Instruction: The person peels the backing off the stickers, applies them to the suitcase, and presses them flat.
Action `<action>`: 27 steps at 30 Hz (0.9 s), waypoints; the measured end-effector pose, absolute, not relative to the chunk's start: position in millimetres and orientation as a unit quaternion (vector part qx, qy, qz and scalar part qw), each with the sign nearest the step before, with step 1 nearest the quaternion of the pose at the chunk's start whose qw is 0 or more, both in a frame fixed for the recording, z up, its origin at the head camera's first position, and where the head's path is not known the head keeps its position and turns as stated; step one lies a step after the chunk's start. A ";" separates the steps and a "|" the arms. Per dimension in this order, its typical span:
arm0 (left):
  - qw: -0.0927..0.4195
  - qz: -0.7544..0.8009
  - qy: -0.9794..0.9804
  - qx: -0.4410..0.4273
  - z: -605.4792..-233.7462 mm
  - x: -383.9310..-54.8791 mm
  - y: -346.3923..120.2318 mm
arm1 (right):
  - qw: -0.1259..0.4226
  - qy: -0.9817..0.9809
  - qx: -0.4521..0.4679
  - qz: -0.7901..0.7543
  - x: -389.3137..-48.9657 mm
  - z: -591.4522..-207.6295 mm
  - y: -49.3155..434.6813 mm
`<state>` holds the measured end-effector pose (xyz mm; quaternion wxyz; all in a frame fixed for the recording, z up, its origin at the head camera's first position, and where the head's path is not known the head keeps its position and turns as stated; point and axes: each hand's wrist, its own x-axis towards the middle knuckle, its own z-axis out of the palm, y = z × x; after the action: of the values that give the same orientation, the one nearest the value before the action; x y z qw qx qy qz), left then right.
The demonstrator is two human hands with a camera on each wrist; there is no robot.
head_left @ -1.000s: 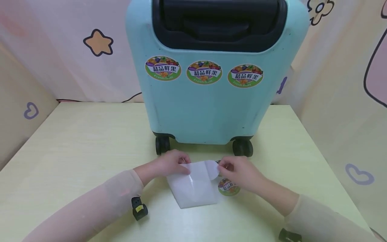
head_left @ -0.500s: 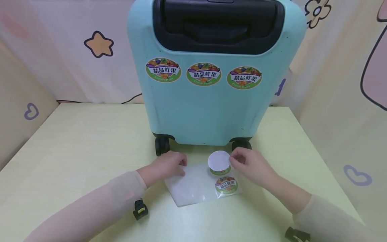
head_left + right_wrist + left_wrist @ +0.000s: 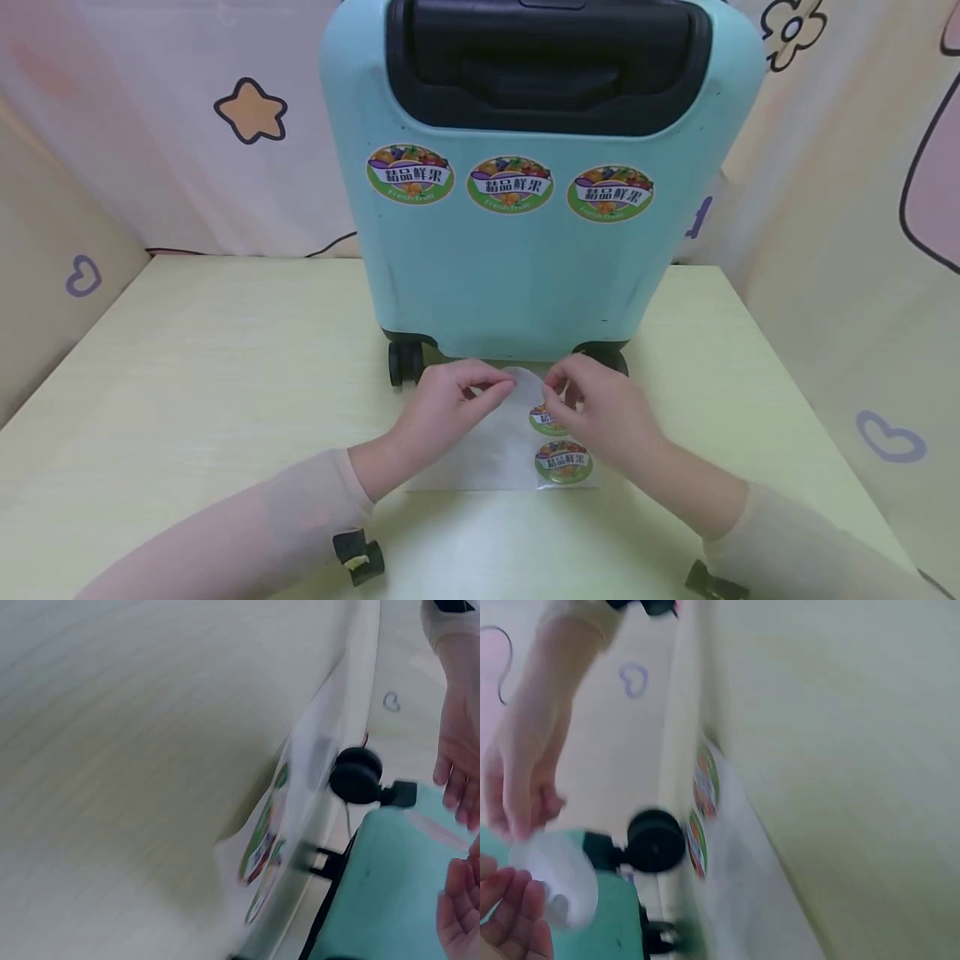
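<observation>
Glossy printed stickers (image 3: 562,462) on translucent, shiny backing sheet (image 3: 480,462) beneath both hands; smooth pale wood-look tabletop (image 3: 195,367); beyond, smooth mint hard-plastic suitcase (image 3: 525,275), matt black handle recess.

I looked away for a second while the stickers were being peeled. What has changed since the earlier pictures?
The left hand left the backing sheet and came across to the peeled sticker, which both hands now pinch, the right hand having kept hold. The sheet, folded over a second ago, lies flat. Two stickers remain on it; three stay on the suitcase.
</observation>
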<state>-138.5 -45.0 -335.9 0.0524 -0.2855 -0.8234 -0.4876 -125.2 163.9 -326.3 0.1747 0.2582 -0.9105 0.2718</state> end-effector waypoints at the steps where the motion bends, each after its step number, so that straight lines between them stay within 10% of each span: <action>1: 0.033 -0.521 -0.807 -0.276 -333.2 -135.3 -43.2 | 0.198 -0.902 0.279 0.264 -124.3 -326.7 160.9; 7: -0.051 -0.639 -0.740 -0.202 -325.2 -125.5 -37.0 | 0.304 -0.851 0.365 0.223 -125.2 -327.4 147.3; 14: -0.017 -0.665 -0.728 -0.165 -320.3 -126.9 -41.5 | 0.333 -0.815 0.387 0.272 -132.7 -318.8 146.6; 23: 0.007 -0.654 -0.741 -0.153 -308.9 -132.3 -59.0 | 0.049 -0.857 0.174 0.483 -146.5 -304.8 162.2; 27: 0.007 -0.656 -0.741 -0.144 -305.2 -136.1 -65.5 | 0.018 -0.857 0.154 0.491 -148.3 -302.2 158.0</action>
<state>-136.1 -65.5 -305.2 0.0070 -0.1445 -0.7411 -0.6556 -148.3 158.0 -302.2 0.0180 0.1542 -0.8575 0.4906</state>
